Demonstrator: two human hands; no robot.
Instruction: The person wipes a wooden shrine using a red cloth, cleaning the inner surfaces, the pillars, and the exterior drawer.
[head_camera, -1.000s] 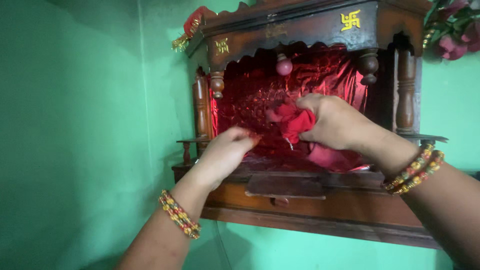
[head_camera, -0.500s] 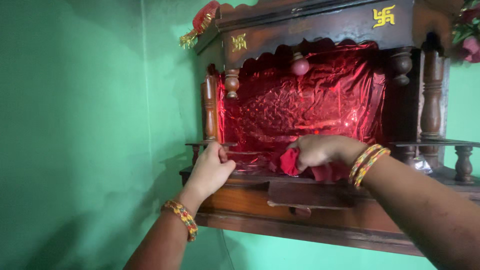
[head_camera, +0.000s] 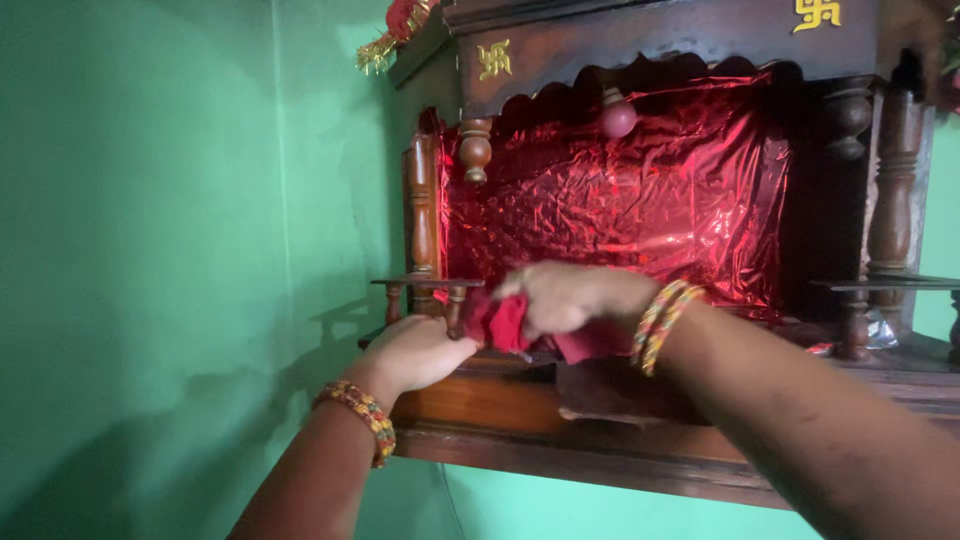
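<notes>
So the biggest thing here is the green wall (head_camera: 150, 250), and mounted on it is a dark wooden shrine cabinet (head_camera: 640, 420) with turned pillars and gold symbols on the top board. Its whole back is lined with crinkly red foil (head_camera: 620, 200), shiny enough to catch the light, and a small pinkish ball ornament (head_camera: 619, 119) hangs from the scalloped top edge. Down at the front left corner of the shelf both hands meet. The right hand (head_camera: 565, 298) is closed around a bunched red cloth (head_camera: 497, 322), pressed low against the shelf surface (looks like a wiping grip to me). The left hand (head_camera: 420, 352) sits just beside it, fingers curled on the shelf's front edge, probably for bracing. Beaded bracelets (head_camera: 358, 420) on both wrists.
</notes>
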